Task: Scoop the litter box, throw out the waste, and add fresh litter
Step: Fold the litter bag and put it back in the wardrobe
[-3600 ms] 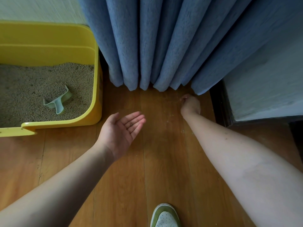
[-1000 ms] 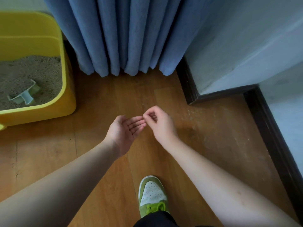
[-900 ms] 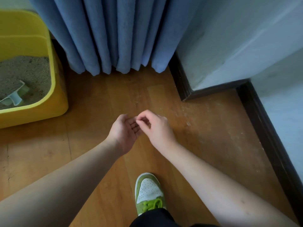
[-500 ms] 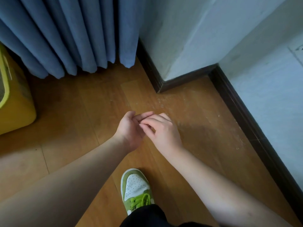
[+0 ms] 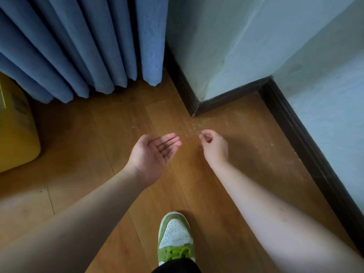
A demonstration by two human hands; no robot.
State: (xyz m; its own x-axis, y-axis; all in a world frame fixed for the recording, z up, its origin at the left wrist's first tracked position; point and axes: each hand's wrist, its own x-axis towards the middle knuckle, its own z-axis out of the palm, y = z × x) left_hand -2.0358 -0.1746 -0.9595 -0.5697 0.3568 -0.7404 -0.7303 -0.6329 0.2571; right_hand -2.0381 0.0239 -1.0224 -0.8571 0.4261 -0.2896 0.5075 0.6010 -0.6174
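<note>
Only a corner of the yellow litter box (image 5: 17, 134) shows at the left edge; its litter and scoop are out of view. Pale litter grains (image 5: 197, 126) lie scattered on the wooden floor by the wall corner. My left hand (image 5: 155, 152) is held palm up with fingers straight, slightly cupped, above the floor. My right hand (image 5: 214, 146) hovers just right of it with fingers curled. Its thumb and forefinger tips meet at the edge of the scattered grains. Whether a grain sits between them is too small to tell.
Blue curtain (image 5: 78, 46) hangs to the floor at the back left. A pale wall corner with dark baseboard (image 5: 295, 134) juts in at the right. My green and white shoe (image 5: 175, 237) stands on the floor at the bottom centre.
The view has swung right, so the litter box has nearly left the frame. My right hand has pulled away from my left palm toward the grains on the floor. The left palm has opened wider.
</note>
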